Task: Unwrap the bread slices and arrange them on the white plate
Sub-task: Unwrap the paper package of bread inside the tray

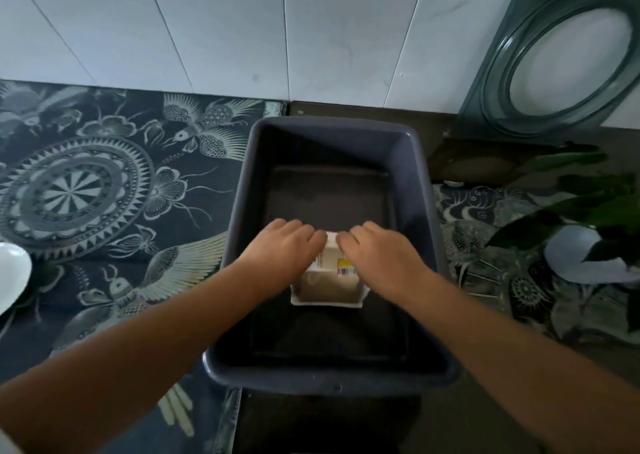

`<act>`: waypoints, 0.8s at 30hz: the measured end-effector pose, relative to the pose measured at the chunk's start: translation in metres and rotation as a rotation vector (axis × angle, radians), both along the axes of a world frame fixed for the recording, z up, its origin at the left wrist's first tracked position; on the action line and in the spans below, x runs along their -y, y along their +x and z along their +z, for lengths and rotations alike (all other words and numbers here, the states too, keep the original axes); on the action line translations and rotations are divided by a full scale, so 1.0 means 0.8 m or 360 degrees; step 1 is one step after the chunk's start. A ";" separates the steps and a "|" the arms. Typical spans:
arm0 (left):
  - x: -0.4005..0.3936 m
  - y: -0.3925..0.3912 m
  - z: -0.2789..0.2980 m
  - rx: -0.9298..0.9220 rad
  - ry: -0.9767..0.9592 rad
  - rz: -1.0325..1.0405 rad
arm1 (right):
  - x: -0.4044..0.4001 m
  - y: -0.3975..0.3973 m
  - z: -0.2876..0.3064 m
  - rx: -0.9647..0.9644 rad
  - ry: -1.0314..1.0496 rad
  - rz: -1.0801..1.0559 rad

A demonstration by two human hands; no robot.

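A wrapped bread packet [329, 277] sits inside a dark plastic tub [420, 183], still sealed. The left hand [280, 249] and right hand [377, 256] both pinch its top edge. The white plate [12, 273], far left, appears bare; unwrapping is only beginning.

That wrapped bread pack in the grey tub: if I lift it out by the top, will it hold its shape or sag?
The bread pack will likely sag: its wrapper looks thin and soft. It is probably light, since it is small beside the hands. The wrapper may be slippery, so the left hand and right hand, both gripping its top inside the tub, might do better supporting it from underneath.
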State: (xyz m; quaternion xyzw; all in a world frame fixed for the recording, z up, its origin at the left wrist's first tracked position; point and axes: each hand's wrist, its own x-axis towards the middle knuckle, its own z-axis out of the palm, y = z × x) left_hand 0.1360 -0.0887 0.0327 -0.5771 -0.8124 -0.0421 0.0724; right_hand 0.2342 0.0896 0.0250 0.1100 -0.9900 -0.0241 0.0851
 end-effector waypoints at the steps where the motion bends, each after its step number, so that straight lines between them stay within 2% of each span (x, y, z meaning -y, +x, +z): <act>1: 0.011 0.019 -0.003 0.0009 -0.0007 -0.0004 | 0.010 0.019 -0.003 0.0020 -0.0016 -0.0007; 7: 0.058 0.103 -0.028 0.0127 -0.0145 0.0041 | 0.060 0.108 -0.015 0.0170 -0.0103 -0.0078; 14: 0.079 0.131 -0.042 0.0210 -0.0206 0.0160 | 0.081 0.142 -0.023 0.0240 -0.0151 -0.0244; 20: 0.090 0.130 -0.026 0.0245 -0.0135 0.0182 | 0.078 0.145 -0.026 0.0108 -0.0380 -0.0408; 24: 0.093 0.123 -0.016 0.0327 -0.0101 0.0183 | 0.076 0.148 -0.029 0.0049 -0.0434 -0.0366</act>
